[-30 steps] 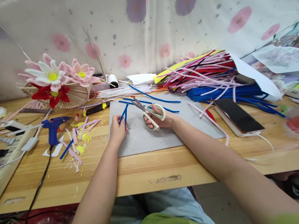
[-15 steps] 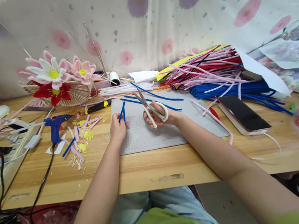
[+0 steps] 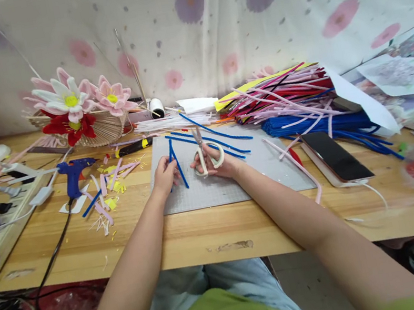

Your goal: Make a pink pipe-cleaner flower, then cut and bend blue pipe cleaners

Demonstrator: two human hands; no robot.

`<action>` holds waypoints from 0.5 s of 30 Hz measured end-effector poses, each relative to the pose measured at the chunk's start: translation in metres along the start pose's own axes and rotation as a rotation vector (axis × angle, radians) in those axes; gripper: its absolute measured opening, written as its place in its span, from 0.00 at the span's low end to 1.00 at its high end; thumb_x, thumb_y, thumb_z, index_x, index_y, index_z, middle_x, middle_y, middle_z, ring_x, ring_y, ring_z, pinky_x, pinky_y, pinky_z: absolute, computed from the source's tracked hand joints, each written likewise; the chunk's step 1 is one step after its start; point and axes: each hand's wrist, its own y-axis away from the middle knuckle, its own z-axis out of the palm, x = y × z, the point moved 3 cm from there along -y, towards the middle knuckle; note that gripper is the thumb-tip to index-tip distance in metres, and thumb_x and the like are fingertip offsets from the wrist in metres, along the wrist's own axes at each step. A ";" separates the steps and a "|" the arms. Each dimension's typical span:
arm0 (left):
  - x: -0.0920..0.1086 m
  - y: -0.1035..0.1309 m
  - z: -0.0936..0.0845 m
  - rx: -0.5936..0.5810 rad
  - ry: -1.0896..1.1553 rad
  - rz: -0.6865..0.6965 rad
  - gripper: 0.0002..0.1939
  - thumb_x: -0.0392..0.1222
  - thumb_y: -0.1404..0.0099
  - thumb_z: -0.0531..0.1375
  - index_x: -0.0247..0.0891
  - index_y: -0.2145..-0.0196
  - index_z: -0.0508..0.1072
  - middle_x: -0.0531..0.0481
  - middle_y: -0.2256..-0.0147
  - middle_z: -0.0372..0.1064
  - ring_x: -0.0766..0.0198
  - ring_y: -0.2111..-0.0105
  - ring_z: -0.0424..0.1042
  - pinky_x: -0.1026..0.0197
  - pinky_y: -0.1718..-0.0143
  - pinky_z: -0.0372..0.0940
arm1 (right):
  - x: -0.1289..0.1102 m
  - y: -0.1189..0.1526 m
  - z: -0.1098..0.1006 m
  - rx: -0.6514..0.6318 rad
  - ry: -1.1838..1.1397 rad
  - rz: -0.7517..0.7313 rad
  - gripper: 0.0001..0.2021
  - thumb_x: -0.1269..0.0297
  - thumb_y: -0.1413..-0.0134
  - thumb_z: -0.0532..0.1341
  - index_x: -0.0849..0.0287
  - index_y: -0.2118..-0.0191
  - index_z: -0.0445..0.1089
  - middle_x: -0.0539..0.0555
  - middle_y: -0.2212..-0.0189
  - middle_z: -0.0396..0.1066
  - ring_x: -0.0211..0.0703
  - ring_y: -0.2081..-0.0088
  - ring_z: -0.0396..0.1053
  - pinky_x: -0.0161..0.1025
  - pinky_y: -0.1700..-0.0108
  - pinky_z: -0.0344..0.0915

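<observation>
The left hand (image 3: 164,177) pinches a blue pipe cleaner (image 3: 181,170), seemingly to steady it; at its three o'clock, the right hand (image 3: 224,167) grips scissors (image 3: 201,153).

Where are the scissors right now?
Near the centre of the head view: the scissors are in the right hand, over the grey mat, just right of a blue stem at the left hand.

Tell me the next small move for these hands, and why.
Probably line up the blue strips in the left hand: they splay apart below their tops, and the scissors in the right hand stand clear of them, so there seems room to straighten them first.
</observation>
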 end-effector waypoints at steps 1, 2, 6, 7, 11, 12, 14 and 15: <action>0.000 0.001 0.003 -0.025 0.006 0.005 0.08 0.43 0.46 0.55 0.39 0.70 0.60 0.58 0.80 0.59 0.72 0.85 0.61 0.71 0.90 0.51 | 0.000 -0.002 0.000 0.089 0.051 -0.074 0.21 0.45 0.56 0.60 0.61 0.70 0.61 0.53 0.76 0.69 0.35 0.79 0.65 0.28 0.84 0.53; 0.001 0.002 0.006 -0.052 0.011 0.010 0.10 0.46 0.46 0.57 0.38 0.71 0.61 0.58 0.81 0.59 0.72 0.85 0.60 0.71 0.90 0.51 | 0.000 -0.004 0.001 0.168 0.111 -0.129 0.20 0.49 0.59 0.64 0.61 0.70 0.61 0.52 0.77 0.69 0.34 0.80 0.65 0.28 0.83 0.54; 0.002 0.005 0.020 -0.223 0.039 -0.028 0.14 0.50 0.48 0.60 0.36 0.72 0.65 0.56 0.80 0.62 0.72 0.83 0.62 0.70 0.87 0.56 | 0.002 -0.008 0.002 0.330 0.263 -0.250 0.19 0.58 0.67 0.68 0.60 0.71 0.61 0.46 0.83 0.64 0.34 0.81 0.62 0.30 0.80 0.56; 0.002 0.005 0.023 -0.261 0.031 -0.053 0.14 0.50 0.48 0.60 0.35 0.72 0.66 0.55 0.80 0.63 0.72 0.84 0.62 0.69 0.86 0.57 | 0.001 -0.009 0.001 0.349 0.268 -0.280 0.19 0.58 0.67 0.68 0.60 0.71 0.60 0.45 0.83 0.63 0.33 0.81 0.61 0.30 0.81 0.56; 0.001 0.005 0.025 -0.259 -0.017 -0.097 0.14 0.49 0.47 0.60 0.36 0.69 0.66 0.52 0.76 0.67 0.71 0.83 0.64 0.68 0.86 0.56 | -0.001 -0.008 -0.007 0.398 0.233 -0.329 0.18 0.60 0.67 0.67 0.59 0.70 0.60 0.44 0.85 0.61 0.32 0.83 0.58 0.31 0.81 0.52; 0.000 0.004 0.024 -0.220 -0.010 -0.083 0.14 0.47 0.47 0.61 0.36 0.68 0.66 0.53 0.75 0.67 0.71 0.83 0.64 0.69 0.86 0.56 | -0.002 -0.008 -0.008 0.404 0.215 -0.327 0.18 0.60 0.67 0.66 0.59 0.70 0.59 0.43 0.85 0.61 0.32 0.83 0.57 0.31 0.81 0.52; -0.002 0.002 0.022 -0.133 0.015 -0.051 0.14 0.46 0.50 0.63 0.37 0.68 0.65 0.55 0.75 0.66 0.71 0.82 0.64 0.69 0.85 0.58 | -0.003 -0.008 -0.009 0.421 0.208 -0.331 0.17 0.61 0.68 0.66 0.59 0.70 0.58 0.43 0.85 0.60 0.31 0.83 0.56 0.31 0.81 0.52; -0.003 0.002 0.022 -0.100 0.024 -0.045 0.14 0.46 0.51 0.63 0.36 0.70 0.65 0.55 0.77 0.65 0.72 0.82 0.63 0.69 0.84 0.58 | -0.004 -0.008 -0.010 0.436 0.220 -0.338 0.17 0.61 0.68 0.65 0.59 0.71 0.58 0.43 0.84 0.59 0.31 0.83 0.56 0.32 0.80 0.52</action>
